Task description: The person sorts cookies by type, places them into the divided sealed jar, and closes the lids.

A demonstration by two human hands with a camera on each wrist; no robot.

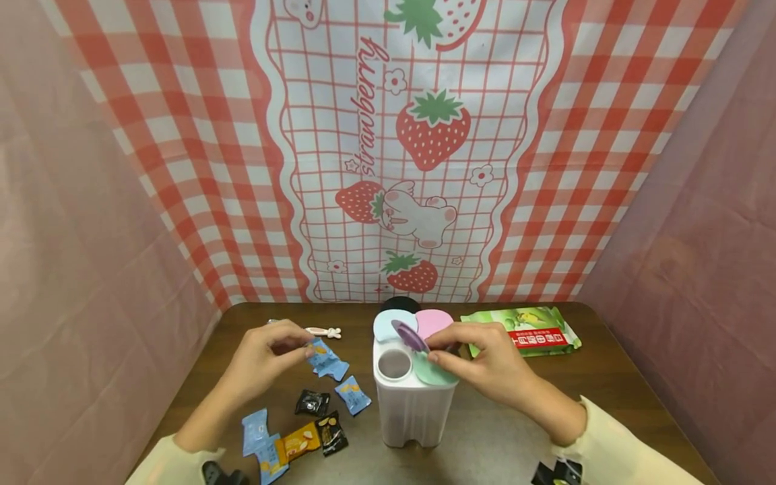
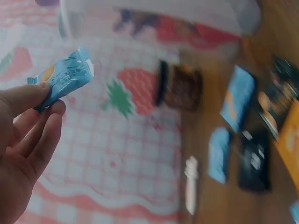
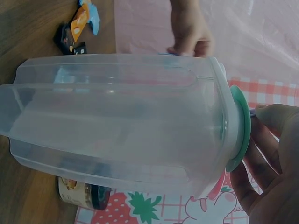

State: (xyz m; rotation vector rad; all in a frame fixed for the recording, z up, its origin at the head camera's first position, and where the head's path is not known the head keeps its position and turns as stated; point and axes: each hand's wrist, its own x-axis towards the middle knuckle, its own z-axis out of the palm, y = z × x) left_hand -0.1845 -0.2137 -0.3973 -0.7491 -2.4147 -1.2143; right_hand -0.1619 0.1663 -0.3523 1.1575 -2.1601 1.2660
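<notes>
"What is nearest to you?"

"My left sleeve (image 1: 172, 465); then the orange packet (image 1: 298, 442) and the black packet (image 1: 331, 433), which lie on the table (image 1: 485, 438); a careless arm could sweep them."

"And your left hand (image 1: 273, 350)?"

"It pinches a blue packet (image 2: 67, 77), up in the air, to the left of the container (image 1: 418, 417); the thumb holds only near one end, so the packet could slip, if I turn it too quickly."

"What does the right hand (image 1: 491, 350) do?"

"It pinches the purple lid (image 1: 410, 335), tilted up beside the open round hole (image 1: 394, 364); if my fingers slide, this lid could fall and cover the hole; the green lid (image 1: 435, 372), just below, could be knocked also."

"Is the container steady?"

"It stands upright; however, it is tall and looks light, so a strong pull on the lid could tip it."

"Onto what?"

"To the right, maybe the green package (image 1: 521, 330); backward, the jar (image 2: 184, 86), which is just behind."
</notes>
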